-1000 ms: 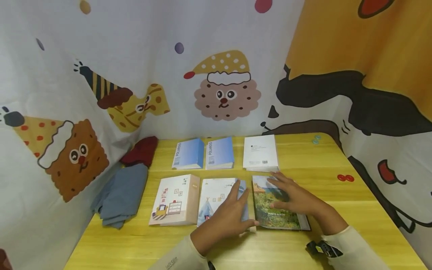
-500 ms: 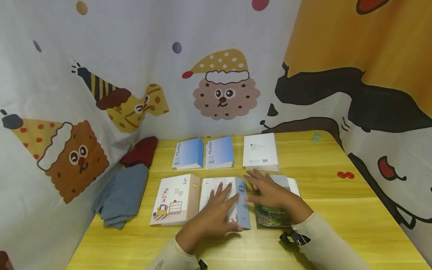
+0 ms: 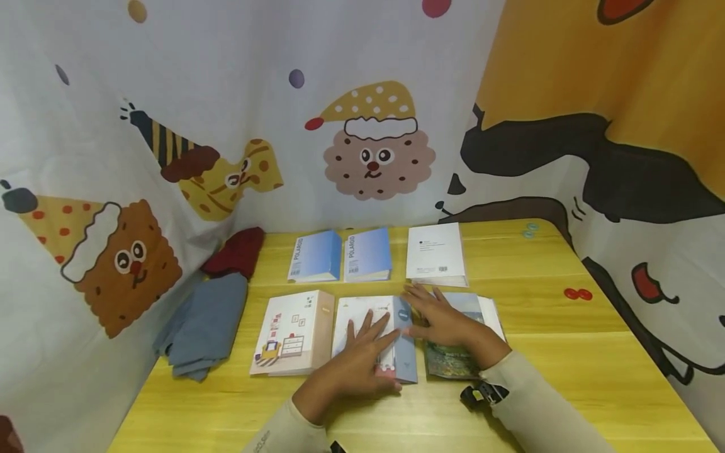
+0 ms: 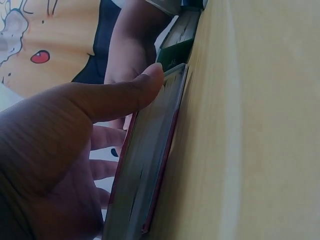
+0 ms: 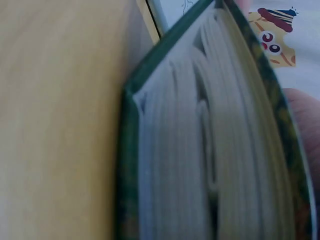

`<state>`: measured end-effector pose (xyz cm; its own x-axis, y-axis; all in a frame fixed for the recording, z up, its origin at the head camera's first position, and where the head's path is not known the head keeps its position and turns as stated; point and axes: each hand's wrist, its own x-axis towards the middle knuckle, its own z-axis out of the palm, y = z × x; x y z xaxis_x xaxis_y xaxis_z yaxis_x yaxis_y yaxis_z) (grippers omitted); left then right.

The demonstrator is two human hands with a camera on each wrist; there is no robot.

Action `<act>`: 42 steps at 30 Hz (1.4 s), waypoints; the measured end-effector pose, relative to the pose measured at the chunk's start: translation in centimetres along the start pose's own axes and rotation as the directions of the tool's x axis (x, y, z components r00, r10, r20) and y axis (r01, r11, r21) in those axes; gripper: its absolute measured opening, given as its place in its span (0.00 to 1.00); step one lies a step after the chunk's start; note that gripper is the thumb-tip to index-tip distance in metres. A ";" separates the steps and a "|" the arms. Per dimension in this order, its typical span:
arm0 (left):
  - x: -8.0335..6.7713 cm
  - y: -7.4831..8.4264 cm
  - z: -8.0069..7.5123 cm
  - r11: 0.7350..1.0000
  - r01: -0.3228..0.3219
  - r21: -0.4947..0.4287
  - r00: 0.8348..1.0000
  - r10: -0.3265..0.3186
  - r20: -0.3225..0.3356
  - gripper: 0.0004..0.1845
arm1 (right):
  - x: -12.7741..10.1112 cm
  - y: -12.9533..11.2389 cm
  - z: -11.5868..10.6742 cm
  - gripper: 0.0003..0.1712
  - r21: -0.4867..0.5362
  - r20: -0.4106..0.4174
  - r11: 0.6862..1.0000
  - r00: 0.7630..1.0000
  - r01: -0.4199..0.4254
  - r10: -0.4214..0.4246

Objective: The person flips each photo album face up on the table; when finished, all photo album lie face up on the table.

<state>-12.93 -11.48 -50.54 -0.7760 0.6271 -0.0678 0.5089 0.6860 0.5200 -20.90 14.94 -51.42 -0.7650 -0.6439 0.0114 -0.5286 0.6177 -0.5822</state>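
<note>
Six albums lie in two rows on the bench (image 3: pixel 566 377). The back row sits at centre frame, the front row just below it. The left hand (image 3: pixel 362 362) rests on the front middle album (image 3: pixel 391 352), the right hand (image 3: pixel 447 321) on the front right album (image 3: pixel 453 362). Folded cloths (image 3: pixel 204 327) lie at the left.

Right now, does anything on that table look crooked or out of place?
Mostly tidy rows of albums. The green landscape album under the right hand sits slightly skewed, its cover raised and pages fanned. Two cloths lie crumpled at the left edge.
</note>
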 end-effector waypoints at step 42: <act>-0.9 -0.9 0.6 0.852 -0.457 -0.255 0.801 0.270 -0.534 0.50 | -0.9 -2.8 -3.1 0.51 0.529 -0.193 0.800 0.958 0.283 -0.212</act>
<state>-12.47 -12.39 -51.48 -0.6835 0.4906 0.5405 0.6933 0.2046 0.6910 -19.92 15.19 -47.30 -0.6918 -0.6609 0.2910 -0.4449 0.0727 -0.8926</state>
